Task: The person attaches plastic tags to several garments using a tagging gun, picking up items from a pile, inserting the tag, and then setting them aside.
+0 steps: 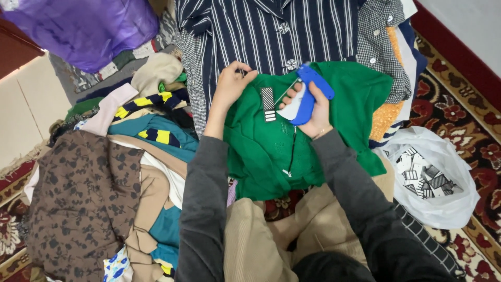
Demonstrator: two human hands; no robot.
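Observation:
A green knitted garment (344,104) lies across my lap and over a pile of clothes. My left hand (229,86) pinches its upper edge near the collar. My right hand (313,112) grips a blue and white tagging gun (305,96), whose needle points left toward a small black and white paper tag (267,102) resting on the green fabric. A thin dark cord (293,151) hangs down from the garment's middle.
A navy striped shirt (271,31) lies behind the green garment. A heap of mixed clothes (130,156) fills the left, with a purple plastic bag (78,28) above it. A white plastic bag of tags (433,177) sits on the patterned red carpet (459,99) at right.

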